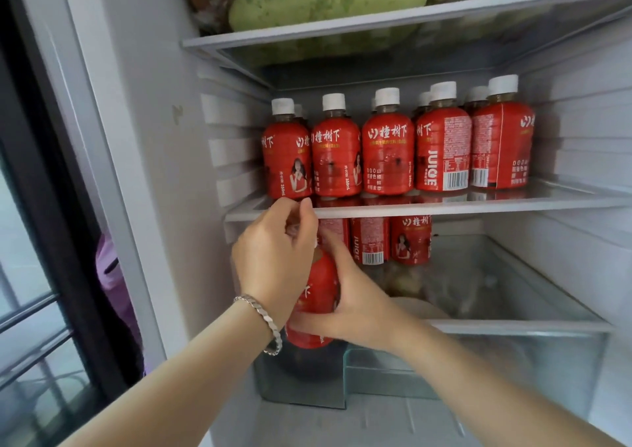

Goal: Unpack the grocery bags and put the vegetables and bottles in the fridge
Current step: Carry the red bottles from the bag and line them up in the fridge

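Left hand (277, 258) and right hand (355, 306) both grasp the red bottle (318, 292), close under the bottle-lined shelf (478, 208).

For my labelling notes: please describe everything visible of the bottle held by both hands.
The held bottle is small and plastic-looking, wrapped in a red label with white lettering. It is about upright, just below the front edge of the middle shelf. The left hand curls over its top, hiding the cap; the right hand wraps its lower body.
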Available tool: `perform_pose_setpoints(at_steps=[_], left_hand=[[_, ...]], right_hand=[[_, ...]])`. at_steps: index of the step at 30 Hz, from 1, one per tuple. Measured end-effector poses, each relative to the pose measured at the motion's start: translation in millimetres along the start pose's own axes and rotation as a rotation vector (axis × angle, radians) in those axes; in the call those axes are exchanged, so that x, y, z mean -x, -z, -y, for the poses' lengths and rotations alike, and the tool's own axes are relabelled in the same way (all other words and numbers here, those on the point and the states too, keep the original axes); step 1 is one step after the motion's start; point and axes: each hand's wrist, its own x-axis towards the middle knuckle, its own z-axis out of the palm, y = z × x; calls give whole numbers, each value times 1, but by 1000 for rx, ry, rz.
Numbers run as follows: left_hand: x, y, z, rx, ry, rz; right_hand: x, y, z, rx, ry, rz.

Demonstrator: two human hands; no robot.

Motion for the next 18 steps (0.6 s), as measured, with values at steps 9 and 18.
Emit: perform_pose_setpoints(at_steps=[9, 18], left_hand=[[2, 24, 33, -118, -146, 196], [-3, 22, 47, -148, -228, 216]], right_hand=[[-16, -13, -7, 77, -97, -290], [1, -25, -9, -341, -194, -851]])
